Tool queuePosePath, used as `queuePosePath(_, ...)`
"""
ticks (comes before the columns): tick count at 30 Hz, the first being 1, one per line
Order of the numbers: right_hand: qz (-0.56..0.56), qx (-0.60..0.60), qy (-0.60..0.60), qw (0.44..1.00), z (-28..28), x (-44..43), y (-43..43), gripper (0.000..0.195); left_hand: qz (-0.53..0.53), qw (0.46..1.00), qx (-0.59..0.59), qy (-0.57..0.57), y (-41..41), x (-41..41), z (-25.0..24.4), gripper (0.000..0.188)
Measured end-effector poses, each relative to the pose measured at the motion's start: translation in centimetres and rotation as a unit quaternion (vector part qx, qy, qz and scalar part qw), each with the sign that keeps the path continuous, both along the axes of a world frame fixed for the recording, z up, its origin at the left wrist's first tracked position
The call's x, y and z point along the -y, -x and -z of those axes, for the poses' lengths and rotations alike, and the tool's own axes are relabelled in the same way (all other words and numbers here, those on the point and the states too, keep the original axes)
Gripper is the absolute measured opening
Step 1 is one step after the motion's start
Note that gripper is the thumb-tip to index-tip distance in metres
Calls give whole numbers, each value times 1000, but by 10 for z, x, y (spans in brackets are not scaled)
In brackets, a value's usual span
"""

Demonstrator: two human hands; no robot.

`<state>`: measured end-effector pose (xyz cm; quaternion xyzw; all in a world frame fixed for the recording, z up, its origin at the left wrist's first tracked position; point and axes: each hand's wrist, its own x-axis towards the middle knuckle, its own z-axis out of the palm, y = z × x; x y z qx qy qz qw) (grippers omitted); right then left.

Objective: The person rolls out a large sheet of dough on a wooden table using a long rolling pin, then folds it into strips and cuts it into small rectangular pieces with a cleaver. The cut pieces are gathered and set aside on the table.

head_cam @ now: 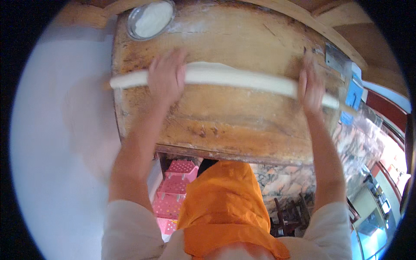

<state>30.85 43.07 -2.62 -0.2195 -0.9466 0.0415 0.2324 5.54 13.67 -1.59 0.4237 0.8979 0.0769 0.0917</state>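
A long wooden rolling pin (348,109) lies across the board, wrapped along most of its length in a sheet of pale dough (242,79). Its bare wooden tips stick out at both ends. My left hand (167,74) rests palm down over the left part of the roll, fingers stretched out past it. Towards the right end, my right hand (311,83) lies over the roll in the same way. Both hands are blurred. A thin curved flap of dough shows along the roll's far side. Underneath is a worn wooden board (227,120) with traces of flour.
A glass bowl of white flour (152,20) stands at the board's far left corner. A white wall (65,113) borders the left side. Beyond the right edge is a blue box (352,94). Pink plastic baskets (170,198) are stacked below the front edge, beside my orange apron (227,198).
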Motion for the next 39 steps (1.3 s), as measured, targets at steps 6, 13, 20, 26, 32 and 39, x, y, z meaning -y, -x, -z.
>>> queuePosePath(6, 28, 127, 2, 991, 56, -51, 7, 34, 78, 983, -95, -138, 66, 26, 81, 30)
queuePosePath(13, 47, 118, 69, 990, 51, -9, -31, 33, 40, 982, -92, -159, 13, 37, 55, 23)
queuePosePath(20, 37, 109, 162, 980, 19, 119, -141, 24, 36, 994, -4, -104, -99, 142, 18, 21)
queuePosePath(26, 134, 42, 55, 989, 29, 38, -112, 40, 11, 992, -100, -83, 9, 132, 44, 33)
queuePosePath(32, 83, 43, 51, 994, 18, 2, -65, 46, -62, 985, -32, -159, 64, 109, 20, 43)
queuePosePath(39, 172, 211, 1, 962, 68, -93, -111, 40, -133, 970, -146, -140, 125, 121, 53, 51)
